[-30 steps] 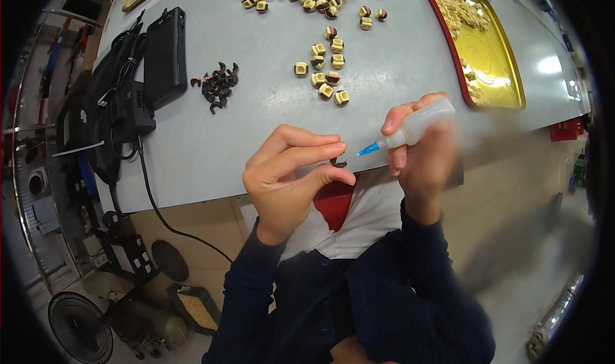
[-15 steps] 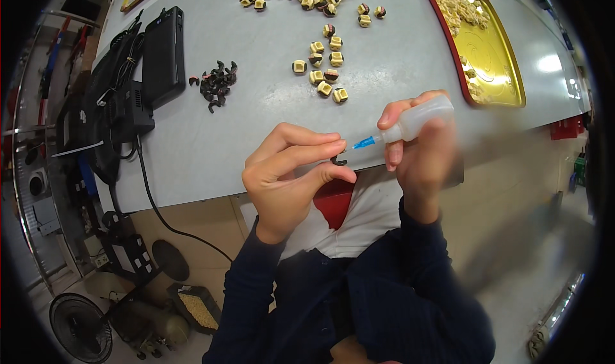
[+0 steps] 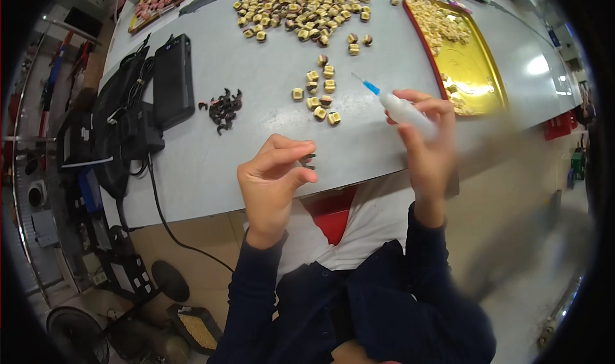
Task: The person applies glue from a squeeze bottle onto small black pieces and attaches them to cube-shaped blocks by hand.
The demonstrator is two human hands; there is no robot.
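Between thumb and fingertips, my left hand [image 3: 272, 181] pinches a small dark curved piece [image 3: 310, 161] over the table's near edge. Off to the right, my right hand [image 3: 432, 149] grips a translucent white squeeze bottle [image 3: 407, 113]. Its blue needle tip [image 3: 371, 87] points up and left, apart from the dark piece. A heap of similar black curved pieces [image 3: 224, 110] lies left of centre. Beyond my hands, several small cream-and-dark blocks [image 3: 319, 113] form a loose column on the table.
A large pile of the same blocks [image 3: 307, 8] covers the far middle. On the right sits a gold tray [image 3: 477, 72] with a red rim and cream pieces. Black electronic boxes [image 3: 173, 79] and cables line the left side. A tray of pinkish pieces [image 3: 160, 2] stands far left.
The bottle's needle has moved up and away from the dark piece. My left hand has shifted slightly left, still pinching it. The view now takes in more of the table's far side.
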